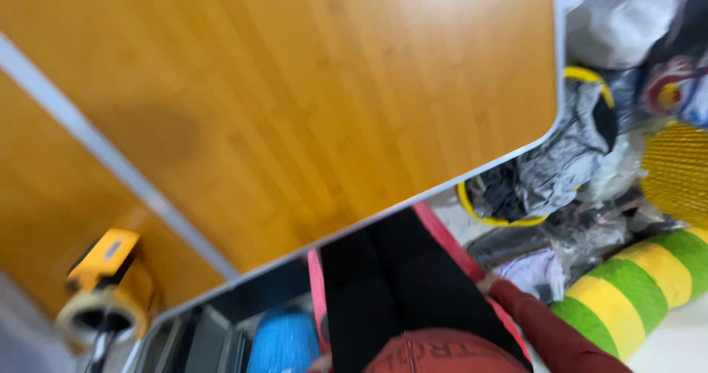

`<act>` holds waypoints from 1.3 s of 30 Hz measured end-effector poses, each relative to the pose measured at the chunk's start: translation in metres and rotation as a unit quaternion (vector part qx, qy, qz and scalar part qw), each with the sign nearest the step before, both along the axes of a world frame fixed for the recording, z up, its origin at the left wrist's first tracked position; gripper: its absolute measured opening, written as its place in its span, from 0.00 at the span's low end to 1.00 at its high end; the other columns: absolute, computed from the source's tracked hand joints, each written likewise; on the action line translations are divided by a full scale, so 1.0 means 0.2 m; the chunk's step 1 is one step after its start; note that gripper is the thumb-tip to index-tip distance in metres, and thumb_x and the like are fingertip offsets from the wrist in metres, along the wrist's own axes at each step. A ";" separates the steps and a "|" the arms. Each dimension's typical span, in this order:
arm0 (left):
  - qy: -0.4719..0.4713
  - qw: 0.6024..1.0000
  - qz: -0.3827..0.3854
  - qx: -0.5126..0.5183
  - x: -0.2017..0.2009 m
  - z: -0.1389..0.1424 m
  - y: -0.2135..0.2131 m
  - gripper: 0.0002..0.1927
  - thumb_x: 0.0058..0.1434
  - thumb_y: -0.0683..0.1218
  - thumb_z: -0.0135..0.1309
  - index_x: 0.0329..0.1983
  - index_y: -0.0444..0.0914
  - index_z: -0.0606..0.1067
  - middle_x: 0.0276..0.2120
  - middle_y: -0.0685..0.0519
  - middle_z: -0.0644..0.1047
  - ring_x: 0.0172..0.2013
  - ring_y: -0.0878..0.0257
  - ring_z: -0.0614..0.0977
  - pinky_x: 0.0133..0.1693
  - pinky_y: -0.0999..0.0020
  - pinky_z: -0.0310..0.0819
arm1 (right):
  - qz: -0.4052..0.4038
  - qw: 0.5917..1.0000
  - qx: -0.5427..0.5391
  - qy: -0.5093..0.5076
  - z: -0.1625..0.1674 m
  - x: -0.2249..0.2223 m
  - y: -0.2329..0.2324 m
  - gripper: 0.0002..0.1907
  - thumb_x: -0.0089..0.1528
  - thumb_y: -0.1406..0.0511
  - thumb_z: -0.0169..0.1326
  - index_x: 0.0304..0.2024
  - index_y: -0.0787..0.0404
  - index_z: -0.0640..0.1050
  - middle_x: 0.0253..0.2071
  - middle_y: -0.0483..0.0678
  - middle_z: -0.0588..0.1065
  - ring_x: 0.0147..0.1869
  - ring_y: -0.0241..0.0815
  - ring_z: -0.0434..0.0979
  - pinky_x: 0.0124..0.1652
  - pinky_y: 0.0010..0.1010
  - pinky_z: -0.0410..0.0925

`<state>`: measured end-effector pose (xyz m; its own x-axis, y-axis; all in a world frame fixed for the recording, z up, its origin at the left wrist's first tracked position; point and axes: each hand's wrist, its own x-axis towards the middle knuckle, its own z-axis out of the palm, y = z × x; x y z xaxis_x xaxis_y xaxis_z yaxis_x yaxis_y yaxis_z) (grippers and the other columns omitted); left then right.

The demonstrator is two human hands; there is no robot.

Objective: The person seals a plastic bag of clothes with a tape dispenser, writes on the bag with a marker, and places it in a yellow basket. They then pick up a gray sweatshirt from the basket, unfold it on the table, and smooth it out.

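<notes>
reaching: our right hand (488,283), dark red sleeve, stretches down off the table's corner to a clear plastic bag (532,268) on the floor
fingers: blurred, we cannot tell their spread
left hand: we cannot see it
beside the bag: green-and-yellow striped roll (641,277)
table (295,100): orange wood; tape dispenser (107,284) on it

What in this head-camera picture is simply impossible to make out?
- Right hand: only the wrist end of the dark red sleeve shows; the fingers vanish among bags beside the striped roll.
- Left hand: only a blurred sliver at the bottom edge, so its grip cannot be told.
- Tape dispenser: smeared by motion blur.
- Blue roll: partly hidden under the wooden table and cut by the bottom edge.
</notes>
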<state>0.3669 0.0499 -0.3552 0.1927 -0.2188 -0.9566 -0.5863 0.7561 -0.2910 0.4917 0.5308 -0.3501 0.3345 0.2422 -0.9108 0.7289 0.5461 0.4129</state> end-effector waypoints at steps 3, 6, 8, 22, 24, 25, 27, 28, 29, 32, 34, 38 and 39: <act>0.001 1.000 -0.029 0.010 -0.04 0.03 -0.08 0.31 0.59 0.66 0.52 0.55 0.40 0.76 0.52 0.43 0.81 0.55 0.47 0.81 0.57 0.54 0.73 | -0.001 0.998 0.053 0.042 0.03 -0.10 0.04 0.43 0.48 0.42 0.60 0.59 0.60 0.77 0.58 0.62 0.77 0.63 0.59 0.78 0.60 0.43 0.70; 0.015 0.997 -0.075 0.027 -0.13 0.04 -0.11 0.29 0.61 0.65 0.50 0.53 0.41 0.76 0.51 0.44 0.81 0.54 0.47 0.82 0.57 0.54 0.73 | -0.002 0.997 0.054 0.047 0.05 -0.23 0.06 0.39 0.51 0.43 0.55 0.58 0.59 0.80 0.57 0.61 0.79 0.61 0.60 0.80 0.60 0.43 0.71; 0.033 0.992 -0.119 0.033 -0.23 0.04 -0.09 0.27 0.62 0.65 0.50 0.52 0.41 0.77 0.50 0.45 0.82 0.54 0.47 0.82 0.56 0.54 0.73 | -0.004 1.000 0.011 0.027 0.07 -0.35 0.08 0.37 0.53 0.41 0.53 0.55 0.56 0.86 0.55 0.58 0.80 0.60 0.57 0.81 0.61 0.41 0.71; 0.841 0.438 -0.252 0.192 -1.37 0.67 0.89 0.22 0.65 0.53 0.56 0.61 0.42 0.74 0.59 0.49 0.75 0.61 0.48 0.70 0.64 0.46 0.56 | 0.281 0.499 0.225 0.788 0.25 -1.94 -0.27 0.38 0.67 0.43 0.48 0.77 0.43 0.58 0.81 0.56 0.40 0.83 0.62 0.29 0.68 0.72 0.24; 0.848 0.427 -0.265 0.170 -1.41 0.61 1.04 0.26 0.69 0.55 0.54 0.68 0.45 0.70 0.70 0.48 0.65 0.72 0.48 0.61 0.72 0.37 0.44 | 0.275 0.505 0.223 0.787 0.21 -1.94 -0.29 0.38 0.68 0.42 0.46 0.78 0.41 0.57 0.81 0.55 0.38 0.83 0.62 0.27 0.68 0.74 0.24; 0.848 0.428 -0.274 0.148 -1.43 0.58 1.10 0.28 0.69 0.57 0.53 0.70 0.46 0.68 0.72 0.46 0.62 0.73 0.45 0.57 0.70 0.34 0.40 | 0.272 0.506 0.225 0.787 0.21 -1.94 -0.30 0.39 0.68 0.41 0.44 0.78 0.41 0.56 0.82 0.55 0.37 0.83 0.62 0.26 0.68 0.75 0.23; 0.850 0.427 -0.289 0.105 -1.43 0.50 1.19 0.32 0.69 0.61 0.50 0.73 0.48 0.64 0.76 0.42 0.54 0.75 0.39 0.49 0.68 0.28 0.32 | 0.266 0.517 0.231 0.780 0.23 -1.92 -0.30 0.39 0.68 0.40 0.43 0.78 0.40 0.55 0.82 0.54 0.37 0.83 0.62 0.26 0.67 0.75 0.23; 0.843 0.438 -0.300 0.092 -1.42 0.47 1.21 0.34 0.68 0.63 0.48 0.75 0.48 0.62 0.76 0.42 0.51 0.75 0.40 0.47 0.68 0.27 0.31 | 0.264 0.517 0.236 0.779 0.25 -1.93 -0.30 0.39 0.67 0.40 0.43 0.78 0.40 0.55 0.82 0.53 0.37 0.84 0.62 0.25 0.67 0.75 0.23; 0.837 0.445 -0.308 0.077 -1.42 0.44 1.23 0.37 0.68 0.65 0.45 0.76 0.48 0.59 0.77 0.42 0.49 0.75 0.40 0.45 0.67 0.26 0.29 | 0.269 0.519 0.237 0.776 0.28 -1.93 -0.30 0.40 0.67 0.39 0.41 0.78 0.40 0.54 0.81 0.53 0.37 0.83 0.62 0.26 0.66 0.75 0.23; 0.807 0.473 -0.351 0.037 -1.45 0.37 1.24 0.40 0.68 0.70 0.39 0.78 0.48 0.54 0.77 0.42 0.46 0.76 0.41 0.43 0.66 0.26 0.26 | 0.283 0.537 0.237 0.759 0.34 -1.95 -0.33 0.43 0.64 0.36 0.37 0.77 0.41 0.53 0.81 0.52 0.39 0.83 0.61 0.28 0.65 0.76 0.22; 0.783 0.501 -0.368 0.029 -1.46 0.35 1.24 0.40 0.67 0.71 0.36 0.78 0.49 0.53 0.77 0.42 0.46 0.76 0.41 0.42 0.66 0.27 0.25 | 0.305 0.563 0.233 0.732 0.37 -1.96 -0.34 0.43 0.63 0.34 0.34 0.77 0.40 0.52 0.80 0.52 0.40 0.82 0.61 0.30 0.64 0.76 0.22; 0.769 0.530 -0.355 0.033 -1.47 0.33 1.21 0.40 0.67 0.72 0.34 0.77 0.51 0.53 0.76 0.43 0.47 0.75 0.42 0.42 0.66 0.29 0.23 | 0.325 0.555 0.237 0.728 0.38 -1.97 -0.37 0.44 0.63 0.33 0.34 0.77 0.40 0.52 0.80 0.53 0.43 0.82 0.62 0.33 0.65 0.75 0.24; 0.773 0.526 -0.353 0.032 -1.47 0.34 1.20 0.40 0.67 0.72 0.33 0.77 0.51 0.53 0.76 0.43 0.47 0.75 0.42 0.42 0.66 0.29 0.23 | 0.327 0.547 0.235 0.734 0.37 -1.97 -0.37 0.44 0.63 0.34 0.34 0.77 0.41 0.52 0.80 0.54 0.43 0.82 0.62 0.34 0.66 0.74 0.25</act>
